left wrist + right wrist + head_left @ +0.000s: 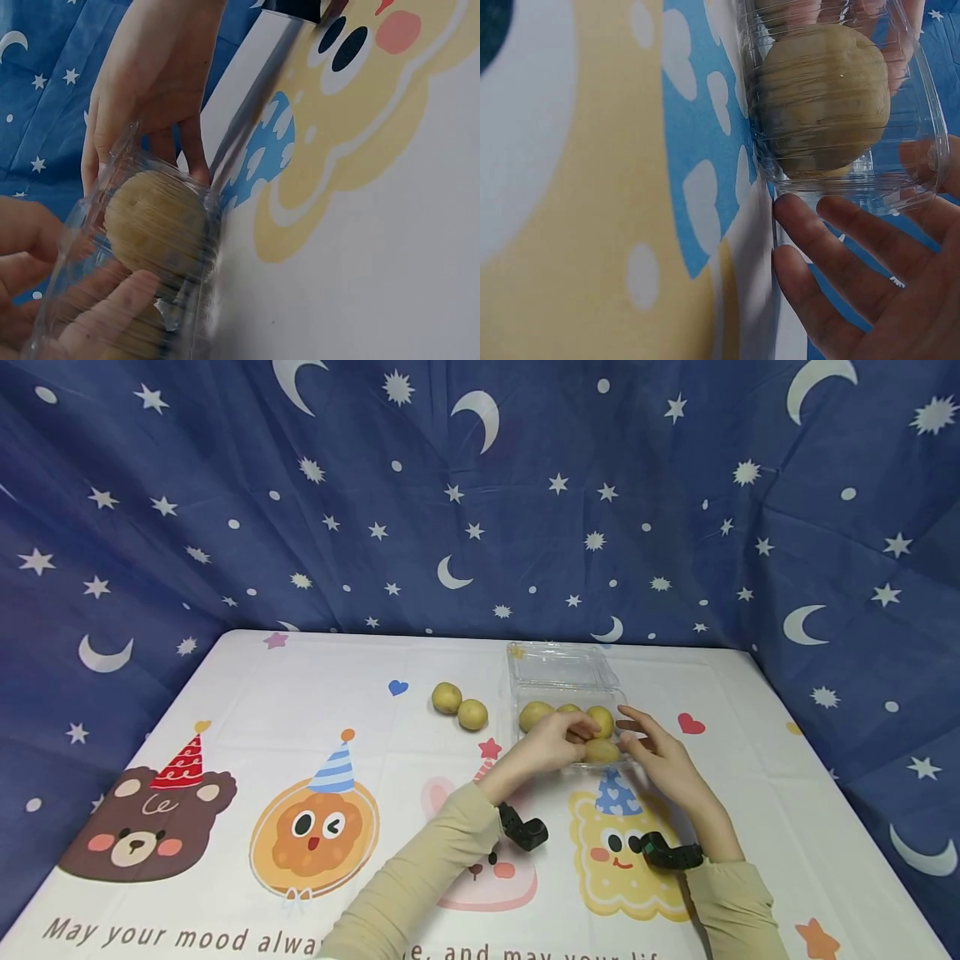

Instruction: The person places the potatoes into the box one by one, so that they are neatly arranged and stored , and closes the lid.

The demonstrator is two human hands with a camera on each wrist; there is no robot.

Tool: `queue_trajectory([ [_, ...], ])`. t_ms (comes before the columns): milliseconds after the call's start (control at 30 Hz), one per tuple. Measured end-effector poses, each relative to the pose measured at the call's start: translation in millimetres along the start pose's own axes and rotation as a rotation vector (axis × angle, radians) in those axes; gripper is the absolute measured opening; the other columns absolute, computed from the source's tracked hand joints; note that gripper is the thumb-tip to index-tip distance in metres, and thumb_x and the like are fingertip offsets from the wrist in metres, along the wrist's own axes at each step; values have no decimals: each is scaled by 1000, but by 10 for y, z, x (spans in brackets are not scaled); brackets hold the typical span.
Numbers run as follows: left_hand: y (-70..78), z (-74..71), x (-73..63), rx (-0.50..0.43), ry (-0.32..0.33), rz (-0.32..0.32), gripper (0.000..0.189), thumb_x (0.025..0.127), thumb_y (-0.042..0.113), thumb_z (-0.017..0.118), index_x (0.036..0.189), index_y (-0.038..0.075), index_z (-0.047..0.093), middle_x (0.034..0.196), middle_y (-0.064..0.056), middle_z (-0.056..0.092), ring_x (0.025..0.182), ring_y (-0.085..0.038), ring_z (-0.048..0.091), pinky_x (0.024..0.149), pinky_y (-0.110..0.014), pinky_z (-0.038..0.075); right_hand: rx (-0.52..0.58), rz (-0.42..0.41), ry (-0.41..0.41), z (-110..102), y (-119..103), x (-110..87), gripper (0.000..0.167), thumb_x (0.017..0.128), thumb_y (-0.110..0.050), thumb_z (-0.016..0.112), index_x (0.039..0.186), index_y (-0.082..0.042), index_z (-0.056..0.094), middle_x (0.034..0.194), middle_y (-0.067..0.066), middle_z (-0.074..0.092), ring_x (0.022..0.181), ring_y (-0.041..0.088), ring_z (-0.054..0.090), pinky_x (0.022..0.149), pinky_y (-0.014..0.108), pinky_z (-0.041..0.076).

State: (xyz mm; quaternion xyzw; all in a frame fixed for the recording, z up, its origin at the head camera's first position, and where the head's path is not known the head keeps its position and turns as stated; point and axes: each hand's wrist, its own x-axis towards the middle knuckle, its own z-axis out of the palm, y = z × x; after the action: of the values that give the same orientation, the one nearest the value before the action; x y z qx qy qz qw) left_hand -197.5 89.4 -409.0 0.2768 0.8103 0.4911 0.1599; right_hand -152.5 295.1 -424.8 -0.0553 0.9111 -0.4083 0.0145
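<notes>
Potatoes [602, 752] sit in the open clear container [562, 670].

Table [322, 685]: fitted with a white party-print cloth, lightly creased.
Cloth print: brown bear [153, 831] and three other party-hatted figures (the pink one partly hidden), with lettering [180, 937] along the near side.
Loose potatoes [472, 715]: two, close together, left of the box.
Clamshell box [566, 695]: clear plastic, base down, lid [558, 667] opened toward the table's far edge.

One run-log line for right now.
Left hand: inside clear container, at front potato | right hand: at container's right side | lid: open | two potatoes: outside, on tablecloth
</notes>
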Motion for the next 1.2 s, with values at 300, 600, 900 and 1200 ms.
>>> queue_trajectory([
  [300,-14,-16,1,19,-47,38,40,85,-2,59,125,4,60,121,-12,66,112,-23,63,93,-19,49,-7,-2,7,-14,3,-1,50,101,-28,47,149,-14,34,137,22,53,107,37,63,92,52,48],
  [600,-11,-33,-23,-103,-5,0,35,89,1,55,124,4,61,122,-12,64,113,-24,62,93,-21,49,19,-9,-6,-1,-18,-6,50,102,-24,47,149,-13,33,136,23,53,104,35,65,92,52,48],
  [900,28,-50,-86,-81,13,34,34,90,7,57,124,5,61,124,-11,65,111,-21,63,91,-17,49,31,-15,-14,0,-40,-6,51,101,-24,48,149,-13,34,136,23,54,103,34,65,92,52,48],
  [1200,72,-102,-179,-66,56,73,34,91,8,56,125,4,60,127,-12,64,110,-22,65,89,-18,51,25,-6,-7,-2,-34,-16,50,101,-25,47,149,-13,34,135,24,54,104,35,65,94,54,47],
])
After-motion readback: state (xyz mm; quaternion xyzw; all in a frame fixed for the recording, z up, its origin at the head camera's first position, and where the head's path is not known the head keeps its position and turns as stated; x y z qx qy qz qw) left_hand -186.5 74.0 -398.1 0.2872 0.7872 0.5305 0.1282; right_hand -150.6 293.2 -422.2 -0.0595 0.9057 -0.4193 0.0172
